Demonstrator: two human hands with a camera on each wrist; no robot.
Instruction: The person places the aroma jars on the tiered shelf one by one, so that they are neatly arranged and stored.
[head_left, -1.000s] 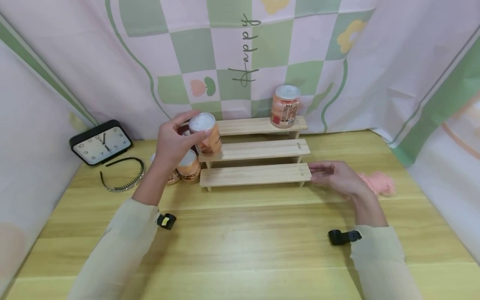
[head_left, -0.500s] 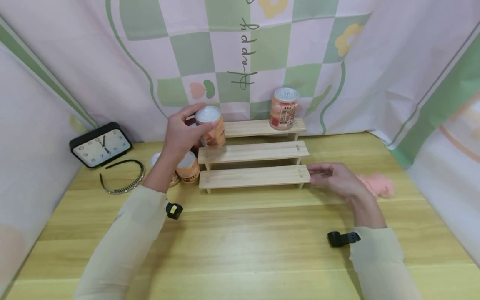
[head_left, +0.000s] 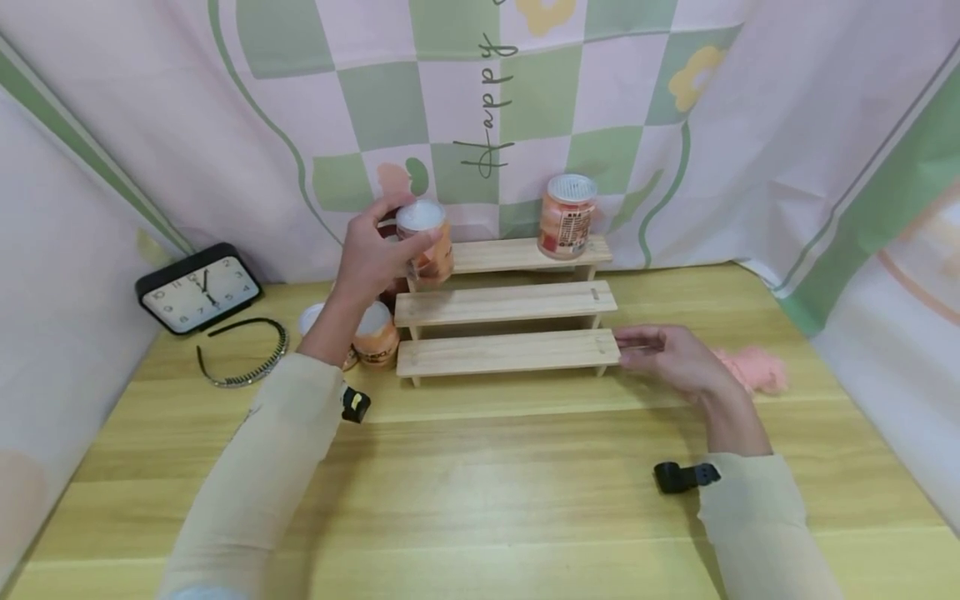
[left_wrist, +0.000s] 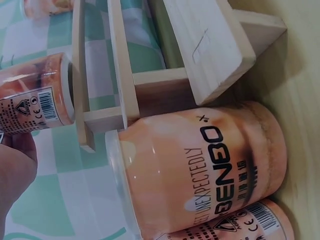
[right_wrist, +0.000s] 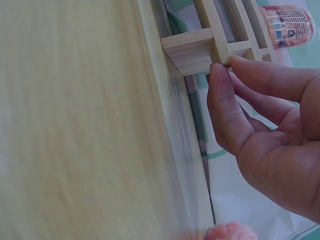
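Note:
My left hand (head_left: pixel 372 258) grips an orange printed can (head_left: pixel 433 250) with a pale lid, upright over the left end of the top step of a three-step wooden display stand (head_left: pixel 510 352). In the left wrist view the can's base (left_wrist: pixel 65 90) is right at that step's board. My right hand (head_left: pixel 671 358) pinches the right end of the lowest step between thumb and fingertips, seen close in the right wrist view. A matching can (head_left: pixel 568 218) stands on the right end of the top step. More such cans, including one (head_left: pixel 377 335) beside the stand, sit on the table partly behind my left forearm.
A black-framed clock (head_left: pixel 198 290) and a dark headband (head_left: pixel 243 379) lie on the left of the wooden table (head_left: pixel 480 483). Fluffy pink material (head_left: pixel 757 369) lies just beyond my right hand. A checked curtain (head_left: pixel 536 92) hangs close behind the stand.
My left hand has carried the can upward, back and slightly right, from above the middle step to the top step's left end. My right hand has stayed at the lowest step.

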